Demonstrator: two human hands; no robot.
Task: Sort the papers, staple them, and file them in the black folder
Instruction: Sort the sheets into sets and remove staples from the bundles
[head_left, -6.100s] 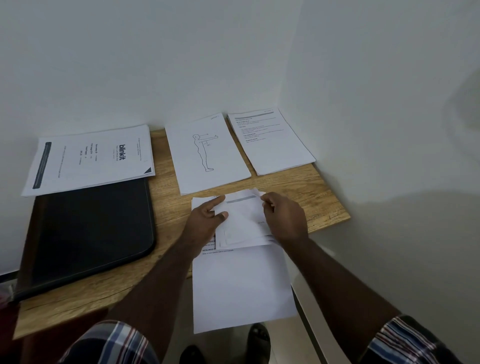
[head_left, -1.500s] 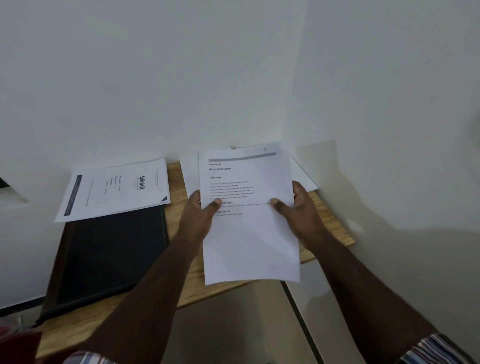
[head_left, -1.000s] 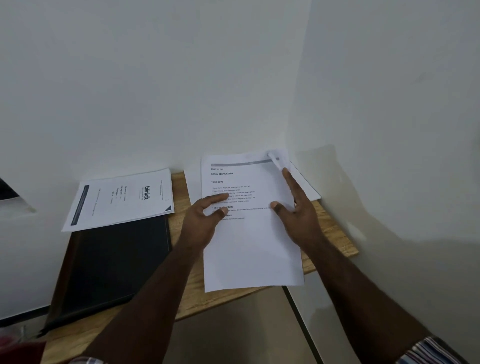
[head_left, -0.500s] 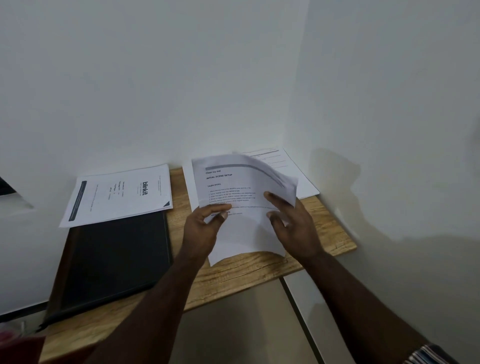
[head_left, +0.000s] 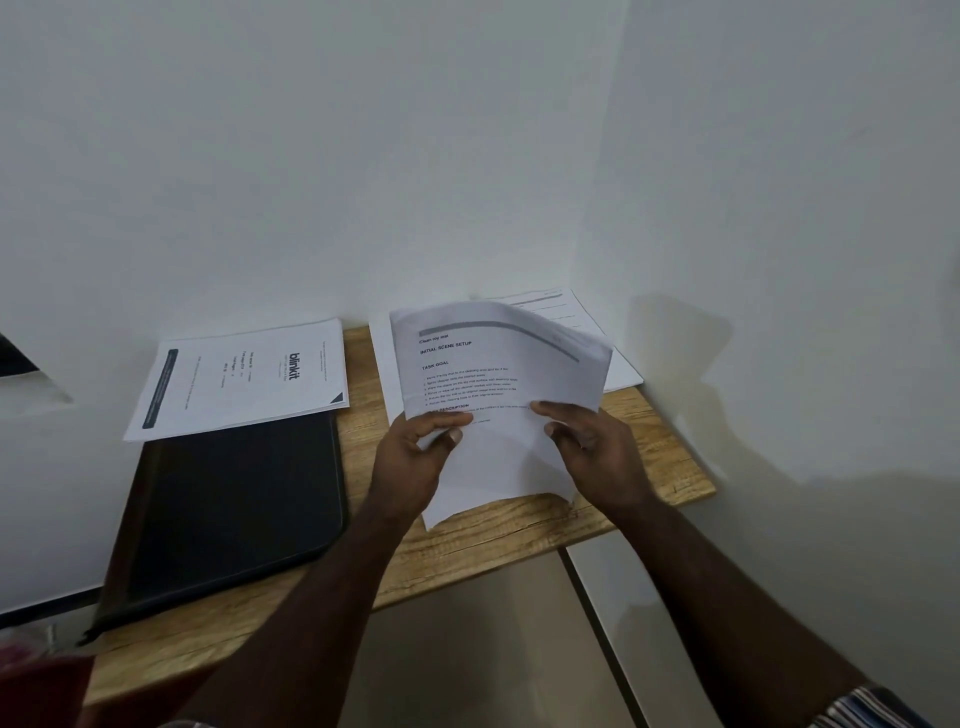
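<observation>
**Papers in hand, folder closed on the desk**

Held above the wooden desk: a thin bundle of white printed papers (head_left: 493, 384), headed "Clean toy mat" with a grey bar across the top, upper right corner curling down and over. Pinched at the left edge by the left hand (head_left: 415, 462), at the right edge by the right hand (head_left: 597, 457). Behind, flat on the desk: a plain white sheet (head_left: 382, 358) and a printed sheet (head_left: 597, 343) near the corner wall. Left: a "blinkit" sheet (head_left: 239, 379) turned sideways, overlapping the far edge of the closed black folder (head_left: 223, 509), lying flat.
</observation>
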